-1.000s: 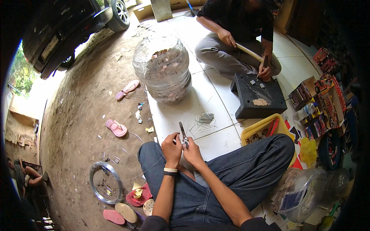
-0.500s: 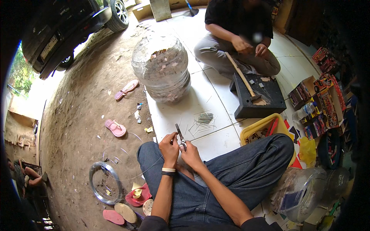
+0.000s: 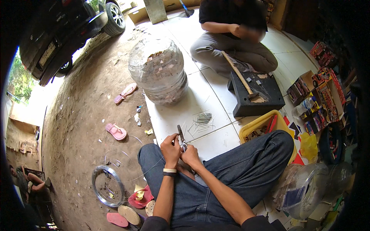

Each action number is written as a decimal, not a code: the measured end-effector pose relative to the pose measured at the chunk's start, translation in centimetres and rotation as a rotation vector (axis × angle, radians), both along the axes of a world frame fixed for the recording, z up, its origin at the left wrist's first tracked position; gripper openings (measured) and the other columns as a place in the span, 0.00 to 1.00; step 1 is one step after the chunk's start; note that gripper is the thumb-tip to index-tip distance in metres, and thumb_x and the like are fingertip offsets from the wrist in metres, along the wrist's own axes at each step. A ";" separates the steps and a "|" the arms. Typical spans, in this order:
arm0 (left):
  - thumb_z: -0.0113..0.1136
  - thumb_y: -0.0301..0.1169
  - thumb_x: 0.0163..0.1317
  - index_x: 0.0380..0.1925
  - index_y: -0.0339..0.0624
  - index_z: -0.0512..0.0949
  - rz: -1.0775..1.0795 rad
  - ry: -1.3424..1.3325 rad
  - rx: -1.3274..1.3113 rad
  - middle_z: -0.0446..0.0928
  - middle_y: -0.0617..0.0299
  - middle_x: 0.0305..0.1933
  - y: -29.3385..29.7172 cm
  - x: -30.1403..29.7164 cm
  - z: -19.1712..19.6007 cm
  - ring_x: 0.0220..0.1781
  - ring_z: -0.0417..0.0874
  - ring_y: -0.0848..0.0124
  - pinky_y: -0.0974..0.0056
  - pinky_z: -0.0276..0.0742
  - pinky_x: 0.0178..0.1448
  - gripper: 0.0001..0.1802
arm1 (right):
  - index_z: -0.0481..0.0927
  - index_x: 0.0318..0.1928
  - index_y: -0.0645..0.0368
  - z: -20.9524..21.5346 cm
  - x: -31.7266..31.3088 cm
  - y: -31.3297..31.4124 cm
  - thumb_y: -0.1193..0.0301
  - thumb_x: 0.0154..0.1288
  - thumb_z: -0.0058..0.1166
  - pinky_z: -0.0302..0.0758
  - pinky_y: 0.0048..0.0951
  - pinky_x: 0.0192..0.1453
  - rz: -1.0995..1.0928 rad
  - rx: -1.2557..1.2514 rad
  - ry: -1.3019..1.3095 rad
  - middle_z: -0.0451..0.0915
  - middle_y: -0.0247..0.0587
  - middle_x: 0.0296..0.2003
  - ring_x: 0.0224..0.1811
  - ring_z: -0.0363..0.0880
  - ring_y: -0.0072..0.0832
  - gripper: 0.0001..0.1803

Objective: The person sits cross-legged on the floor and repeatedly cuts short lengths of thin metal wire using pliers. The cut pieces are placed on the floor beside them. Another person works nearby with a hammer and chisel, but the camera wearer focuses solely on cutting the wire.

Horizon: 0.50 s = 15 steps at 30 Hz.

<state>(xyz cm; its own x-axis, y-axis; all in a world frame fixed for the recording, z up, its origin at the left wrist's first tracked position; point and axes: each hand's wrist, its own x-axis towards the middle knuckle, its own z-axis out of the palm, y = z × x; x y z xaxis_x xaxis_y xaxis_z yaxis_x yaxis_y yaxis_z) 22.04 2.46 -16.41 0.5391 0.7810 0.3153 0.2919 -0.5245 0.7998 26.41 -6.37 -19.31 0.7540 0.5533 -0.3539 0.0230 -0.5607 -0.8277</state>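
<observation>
The person wears blue jeans (image 3: 235, 181), dark sleeves, and a white-and-black wristband (image 3: 169, 172).

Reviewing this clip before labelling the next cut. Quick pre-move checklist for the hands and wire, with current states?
1. Both hands on the work: ok. Left hand and right hand meet above the knee.
2. Grip on pliers: ok, handles stick up between the hands.
3. Wire seated in the pliers: cannot tell, too small.
4. Wire coil feeds freely: ok, it lies on the dirt at the person's left, loops loose.
5. Cut pieces within reach: ok, piled on the tile ahead.
6. Other person's hammer at rest: ok, lying on the black block.
</observation>
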 end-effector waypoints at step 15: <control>0.64 0.27 0.64 0.37 0.35 0.87 0.155 0.024 -0.028 0.87 0.50 0.33 0.4 -0.4 -0.4 0.26 0.88 0.60 0.61 0.81 0.35 0.07 | 0.77 0.51 0.68 0.7 0.5 -0.2 0.71 0.69 0.56 0.77 0.50 0.49 0.112 0.209 0.027 0.82 0.69 0.41 0.47 0.83 0.61 0.15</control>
<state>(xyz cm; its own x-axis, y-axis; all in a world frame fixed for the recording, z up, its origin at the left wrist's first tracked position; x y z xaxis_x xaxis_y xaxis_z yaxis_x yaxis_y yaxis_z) 21.67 2.82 -16.81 0.4183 0.8639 0.2805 0.3869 -0.4489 0.8055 26.91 -6.57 -18.59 0.6757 0.6963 -0.2421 0.0516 -0.3724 -0.9267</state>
